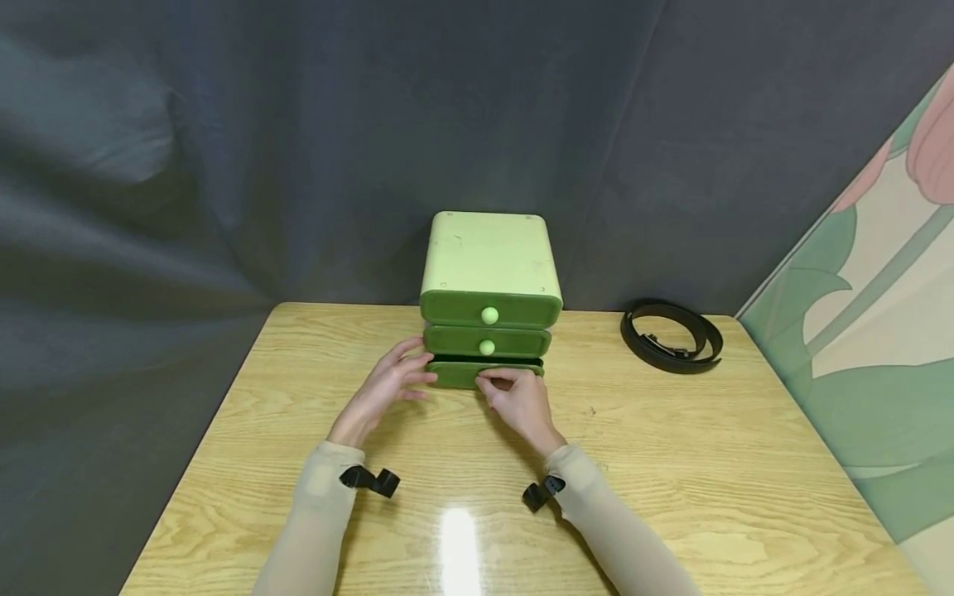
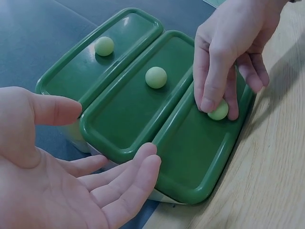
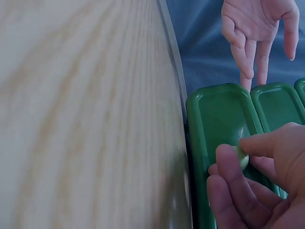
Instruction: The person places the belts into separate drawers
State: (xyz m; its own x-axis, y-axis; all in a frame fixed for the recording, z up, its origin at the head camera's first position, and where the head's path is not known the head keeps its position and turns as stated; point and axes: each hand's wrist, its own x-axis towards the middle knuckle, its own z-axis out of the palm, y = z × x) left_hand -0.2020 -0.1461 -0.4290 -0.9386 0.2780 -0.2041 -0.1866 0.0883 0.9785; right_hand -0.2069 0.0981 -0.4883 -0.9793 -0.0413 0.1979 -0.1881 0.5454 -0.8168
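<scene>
A small chest of drawers point(image 1: 492, 252) with a pale green body and three green fronts stands at the back of the table. My right hand point(image 1: 519, 403) pinches the round pale knob point(image 2: 218, 111) of the bottom drawer point(image 1: 453, 376) between thumb and fingers. A dark gap shows above that drawer's front, so it sits slightly pulled out; its inside is hidden. Beside the chest's left side is my left hand point(image 1: 387, 381), fingers spread and extended near the drawer edges. Whether they touch the chest, I cannot tell. The middle drawer point(image 2: 126, 102) and top drawer point(image 2: 102, 59) have matching knobs.
A coiled black belt point(image 1: 671, 358) lies at the back right of the wooden table point(image 1: 671, 480). Behind the table hangs a dark curtain point(image 1: 335, 149). A floral panel point(image 1: 879, 331) borders the right side.
</scene>
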